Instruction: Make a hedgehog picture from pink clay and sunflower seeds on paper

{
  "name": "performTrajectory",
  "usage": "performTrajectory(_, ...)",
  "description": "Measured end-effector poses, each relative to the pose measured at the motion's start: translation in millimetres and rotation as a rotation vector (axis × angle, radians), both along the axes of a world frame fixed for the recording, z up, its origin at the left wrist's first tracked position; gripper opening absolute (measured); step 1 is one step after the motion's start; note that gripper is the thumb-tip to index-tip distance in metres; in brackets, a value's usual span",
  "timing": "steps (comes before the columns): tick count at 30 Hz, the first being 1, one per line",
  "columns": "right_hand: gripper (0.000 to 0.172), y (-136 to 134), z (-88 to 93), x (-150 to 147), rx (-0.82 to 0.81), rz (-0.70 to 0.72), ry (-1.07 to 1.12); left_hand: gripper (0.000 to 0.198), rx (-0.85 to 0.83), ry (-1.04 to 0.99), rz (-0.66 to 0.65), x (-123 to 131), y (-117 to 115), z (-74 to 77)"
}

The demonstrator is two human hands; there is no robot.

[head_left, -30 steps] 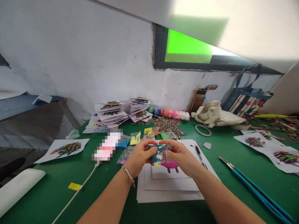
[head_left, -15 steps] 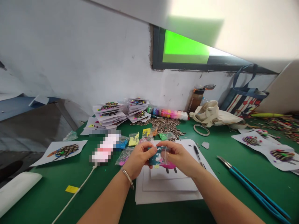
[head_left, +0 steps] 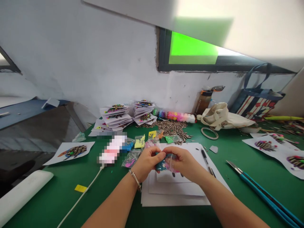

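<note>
Both hands meet over a stack of white paper. Between them is a small clear plastic bag with teal and white stuff in it. My left hand pinches the bag's left side with thumb and fingers. My right hand closes on its right side, and its fingertips are partly hidden. Beneath the hands, the top sheet shows dark marks and a bit of pink. Just beyond lie small bags of coloured clay: yellow clay, blue clay, green clay and a bag with purple clay.
Sunflower seeds lie in a heap behind the bags, beside stacked seed pictures. On the right are a pen, a tape roll and a blue-handled knife with its blade out. A white cable runs along the left.
The view has swung slightly left, so things sit further right. Both hands stay on the bag, which is now more covered by the right fingers.
</note>
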State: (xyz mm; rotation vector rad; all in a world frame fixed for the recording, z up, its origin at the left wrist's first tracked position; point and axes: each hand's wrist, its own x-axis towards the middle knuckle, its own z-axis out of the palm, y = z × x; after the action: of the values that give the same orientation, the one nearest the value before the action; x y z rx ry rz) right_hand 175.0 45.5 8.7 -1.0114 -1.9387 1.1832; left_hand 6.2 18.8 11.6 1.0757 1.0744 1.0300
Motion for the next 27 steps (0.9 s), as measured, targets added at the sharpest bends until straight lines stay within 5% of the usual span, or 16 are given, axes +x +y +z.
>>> performTrajectory(16,0.02,-1.5,1.8,-3.3,0.363,-0.06,-0.237,0.038,-0.044,0.037,-0.016,4.6,-1.0,1.3)
performTrajectory(27,0.012,-1.2,5.6,0.2,0.259,-0.015,-0.211,0.039,-0.051,0.005,0.009,0.4,-0.4,-0.8)
